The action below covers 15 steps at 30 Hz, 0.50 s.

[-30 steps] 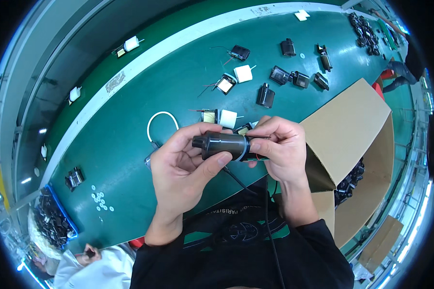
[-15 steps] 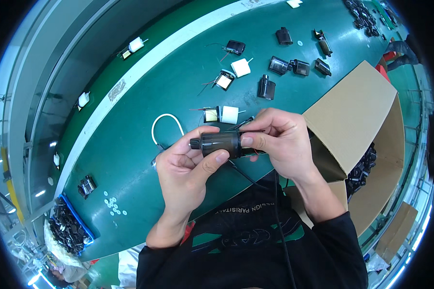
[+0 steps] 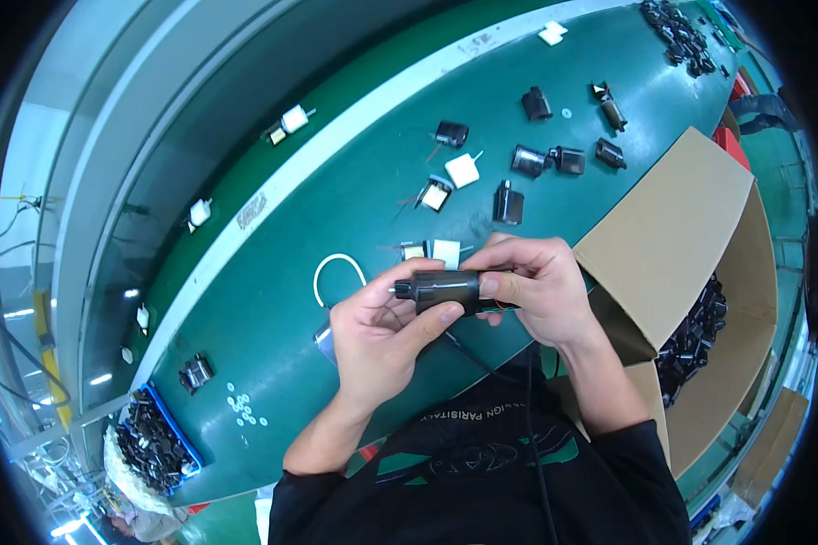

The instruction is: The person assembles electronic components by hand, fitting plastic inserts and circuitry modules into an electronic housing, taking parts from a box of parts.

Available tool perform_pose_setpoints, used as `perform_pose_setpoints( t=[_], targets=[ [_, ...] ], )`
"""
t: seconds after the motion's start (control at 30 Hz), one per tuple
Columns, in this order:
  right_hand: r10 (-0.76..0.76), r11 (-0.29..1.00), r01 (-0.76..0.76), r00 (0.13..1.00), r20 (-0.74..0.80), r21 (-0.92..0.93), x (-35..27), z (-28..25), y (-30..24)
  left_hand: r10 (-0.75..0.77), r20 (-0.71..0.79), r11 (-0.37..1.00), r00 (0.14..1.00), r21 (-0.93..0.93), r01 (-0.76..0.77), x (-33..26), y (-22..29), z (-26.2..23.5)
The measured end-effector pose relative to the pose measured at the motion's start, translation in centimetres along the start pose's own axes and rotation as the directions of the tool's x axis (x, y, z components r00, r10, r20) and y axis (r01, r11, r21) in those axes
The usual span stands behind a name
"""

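Note:
A dark translucent cylindrical housing (image 3: 447, 289) with a narrow spout lies sideways between my two hands, spout to the left. My left hand (image 3: 377, 338) grips it, thumb along its near side and fingers behind. At its right end, my right hand (image 3: 550, 289) pinches a part with a red wire showing; how far this part sits inside the housing is hidden by the fingers. Just beyond my hands lies a white block with a thin tube (image 3: 446, 253), beside a wired black frame with a pale pad (image 3: 414, 250).
Several dark housings (image 3: 509, 203) are scattered on the green table (image 3: 309, 218). An open cardboard box (image 3: 668, 227) with black parts stands right. Small white rings (image 3: 243, 407) and a blue tray (image 3: 177, 427) of black parts are left. White-and-black assemblies (image 3: 294, 119) sit beyond the pale rail.
The whole view has shifted, so the table and its things appear lower and farther right. Both hands keep their grip on the housing and its part, with little visible change between them.

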State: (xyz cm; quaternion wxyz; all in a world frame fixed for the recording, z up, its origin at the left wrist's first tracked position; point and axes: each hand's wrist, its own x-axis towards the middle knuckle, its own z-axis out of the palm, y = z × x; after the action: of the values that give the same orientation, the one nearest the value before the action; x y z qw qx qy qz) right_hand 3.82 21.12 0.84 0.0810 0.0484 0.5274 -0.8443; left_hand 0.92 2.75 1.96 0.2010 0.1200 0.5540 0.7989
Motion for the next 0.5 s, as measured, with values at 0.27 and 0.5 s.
perform_pose_setpoints(
  t=[0.27, 0.5],
  targets=[
    [-0.700, 0.330, 0.008, 0.673, -0.239, -0.944, -9.9, -6.1, -6.3, 0.146, 0.092, 0.849, 0.985, 0.499, -0.172, 12.0, 2.4, 1.0],
    [-0.488, 0.368, -0.759, 0.333, -0.806, -0.537, -26.5, -28.3, -6.4, 0.112, -0.192, 0.583, 0.975, 0.807, 0.092, 34.2, -1.4, -14.6]
  ],
)
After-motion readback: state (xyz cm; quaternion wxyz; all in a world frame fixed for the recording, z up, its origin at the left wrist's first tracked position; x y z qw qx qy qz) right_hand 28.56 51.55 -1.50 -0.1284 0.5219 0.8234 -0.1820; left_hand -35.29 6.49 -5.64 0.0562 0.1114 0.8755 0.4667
